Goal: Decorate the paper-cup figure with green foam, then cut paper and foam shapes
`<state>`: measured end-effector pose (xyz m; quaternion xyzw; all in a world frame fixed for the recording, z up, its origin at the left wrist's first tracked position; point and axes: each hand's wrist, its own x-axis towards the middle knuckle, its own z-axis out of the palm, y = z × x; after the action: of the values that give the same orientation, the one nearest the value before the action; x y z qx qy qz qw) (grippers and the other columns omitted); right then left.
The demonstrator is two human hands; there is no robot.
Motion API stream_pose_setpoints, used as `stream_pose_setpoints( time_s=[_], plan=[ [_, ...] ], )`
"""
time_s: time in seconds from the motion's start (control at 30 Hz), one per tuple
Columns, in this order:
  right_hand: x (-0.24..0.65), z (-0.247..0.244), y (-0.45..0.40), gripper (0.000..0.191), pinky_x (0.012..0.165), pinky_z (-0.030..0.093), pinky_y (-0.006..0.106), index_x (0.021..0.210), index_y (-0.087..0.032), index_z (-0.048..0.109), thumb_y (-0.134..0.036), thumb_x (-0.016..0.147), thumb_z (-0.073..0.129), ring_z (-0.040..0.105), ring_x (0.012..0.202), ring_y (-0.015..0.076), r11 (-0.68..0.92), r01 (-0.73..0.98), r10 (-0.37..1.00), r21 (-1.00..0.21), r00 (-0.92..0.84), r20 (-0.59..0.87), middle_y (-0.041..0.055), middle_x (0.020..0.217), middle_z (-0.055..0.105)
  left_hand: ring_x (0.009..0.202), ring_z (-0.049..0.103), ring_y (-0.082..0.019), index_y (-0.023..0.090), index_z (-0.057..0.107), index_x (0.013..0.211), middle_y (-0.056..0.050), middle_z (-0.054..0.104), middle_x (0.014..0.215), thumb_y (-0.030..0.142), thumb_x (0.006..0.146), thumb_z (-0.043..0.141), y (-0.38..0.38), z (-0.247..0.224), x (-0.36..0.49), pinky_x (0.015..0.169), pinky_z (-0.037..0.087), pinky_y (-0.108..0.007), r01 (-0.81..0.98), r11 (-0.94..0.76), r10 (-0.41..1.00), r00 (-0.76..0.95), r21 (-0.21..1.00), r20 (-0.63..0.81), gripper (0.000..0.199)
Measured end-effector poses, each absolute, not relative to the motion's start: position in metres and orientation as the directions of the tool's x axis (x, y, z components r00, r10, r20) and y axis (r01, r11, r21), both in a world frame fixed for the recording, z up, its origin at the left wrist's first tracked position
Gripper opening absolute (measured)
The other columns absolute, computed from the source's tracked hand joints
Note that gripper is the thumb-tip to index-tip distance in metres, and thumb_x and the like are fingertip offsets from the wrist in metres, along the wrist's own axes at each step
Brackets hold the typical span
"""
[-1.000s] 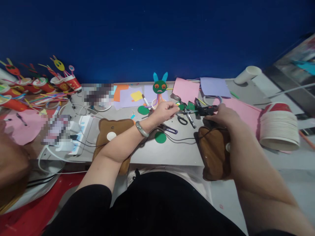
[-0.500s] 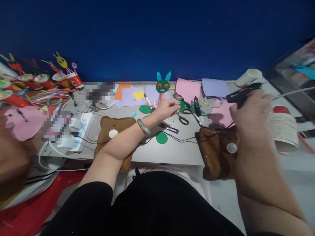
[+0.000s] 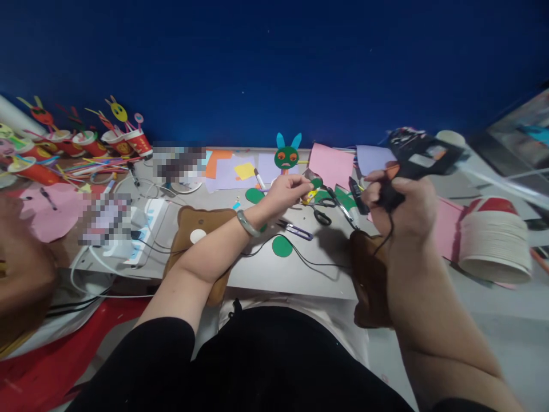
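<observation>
Between the thumb and fingertips of my left hand (image 3: 291,191) is a small green paper piece (image 3: 316,183), held above the table. My right hand (image 3: 407,200) is wrapped round the handle of a black hot glue gun (image 3: 422,154), raised to the right of my left hand. A dark cord trails from its grip. Behind my left hand stands a green paper face (image 3: 286,157) with blue ears and orange eyes. Black-handled scissors (image 3: 321,216), a purple cutter (image 3: 299,231) and a green paper circle (image 3: 282,246) lie close to my left hand.
Stacked paper cups (image 3: 493,240) lie at the right. Brown pads (image 3: 206,220) sit along the table's front edge. A white power strip (image 3: 148,232) with cables is at left, near another person's arm (image 3: 26,263). Decorated red cups (image 3: 138,143) stand far left.
My right hand has brought the glue gun up and leftward, turning it. My left hand stays nearly in place, and the green piece in its fingers shows more clearly. The view has shifted slightly.
</observation>
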<state>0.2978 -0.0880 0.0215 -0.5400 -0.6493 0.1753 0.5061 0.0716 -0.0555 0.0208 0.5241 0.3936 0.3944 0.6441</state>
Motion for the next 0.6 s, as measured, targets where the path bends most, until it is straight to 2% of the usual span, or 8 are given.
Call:
stream_pose_setpoints(
  time_s=[0.03, 0.07, 0.17, 0.33, 0.47, 0.6],
  plan=[
    [0.288, 0.020, -0.089, 0.014, 0.053, 0.050, 0.033, 0.092, -0.023, 0.052, -0.026, 0.082, 0.041, 0.055, 0.054, 0.0146, 0.331, 0.344, 0.912, -0.879, 0.124, 0.392, 0.0139, 0.090, 0.071, 0.042, 0.037, -0.001, 0.014, 0.057, 0.066, 0.008, 0.054, 0.053, 0.010, 0.095, 0.063, -0.054, 0.018, 0.072, 0.047, 0.030, -0.018, -0.118, 0.124, 0.922, 0.381, 0.985, -0.071, 0.030],
    [0.279, 0.017, -0.091, 0.014, 0.052, 0.050, 0.034, 0.089, -0.023, 0.053, -0.027, 0.078, 0.046, 0.053, 0.052, 0.0145, 0.306, 0.225, 0.929, -0.925, 0.140, 0.342, 0.0135, 0.088, 0.071, 0.043, 0.038, -0.001, 0.014, 0.057, 0.067, 0.007, 0.056, 0.054, 0.011, 0.095, 0.063, -0.052, 0.016, 0.071, 0.049, 0.031, -0.017, -0.135, 0.106, 0.924, 0.381, 0.985, -0.047, 0.029],
    [0.263, 0.001, -0.090, 0.017, 0.050, 0.050, 0.035, 0.091, -0.022, 0.057, -0.031, 0.077, 0.057, 0.054, 0.050, 0.0152, 0.269, 0.118, 0.953, -0.956, 0.110, 0.282, 0.0111, 0.087, 0.074, 0.047, 0.040, -0.001, 0.014, 0.056, 0.066, 0.006, 0.058, 0.057, 0.014, 0.095, 0.065, -0.049, 0.010, 0.070, 0.052, 0.033, -0.018, -0.146, 0.055, 0.927, 0.374, 0.988, 0.004, 0.030],
    [0.267, -0.028, -0.082, 0.022, 0.042, 0.045, 0.030, 0.092, -0.022, 0.059, -0.042, 0.085, 0.066, 0.052, 0.043, 0.0122, 0.317, 0.090, 0.943, -0.944, 0.075, 0.324, 0.0019, 0.075, 0.068, 0.046, 0.040, -0.002, 0.016, 0.058, 0.067, 0.006, 0.058, 0.059, 0.017, 0.096, 0.065, -0.048, 0.012, 0.067, 0.050, 0.031, -0.020, -0.113, 0.065, 0.938, 0.345, 0.991, -0.023, 0.029],
    [0.272, -0.036, -0.088, 0.035, 0.041, 0.044, 0.028, 0.090, -0.022, 0.062, -0.057, 0.092, 0.068, 0.053, 0.042, 0.0112, 0.370, 0.107, 0.925, -0.923, 0.051, 0.376, 0.0002, 0.072, 0.067, 0.043, 0.040, -0.002, 0.015, 0.059, 0.065, 0.006, 0.057, 0.056, 0.018, 0.096, 0.065, -0.047, 0.011, 0.067, 0.046, 0.030, -0.020, -0.086, 0.072, 0.949, 0.314, 0.994, -0.042, 0.032],
    [0.273, -0.040, -0.099, 0.041, 0.050, 0.051, 0.034, 0.087, -0.022, 0.067, -0.060, 0.100, 0.059, 0.058, 0.051, 0.0168, 0.370, 0.297, 0.929, -0.880, -0.091, 0.360, 0.0029, 0.066, 0.064, 0.039, 0.040, -0.001, 0.015, 0.062, 0.065, 0.005, 0.058, 0.054, 0.016, 0.097, 0.062, -0.044, 0.004, 0.067, 0.043, 0.029, -0.019, -0.077, 0.042, 0.959, 0.283, 0.996, -0.019, 0.032]
  ],
)
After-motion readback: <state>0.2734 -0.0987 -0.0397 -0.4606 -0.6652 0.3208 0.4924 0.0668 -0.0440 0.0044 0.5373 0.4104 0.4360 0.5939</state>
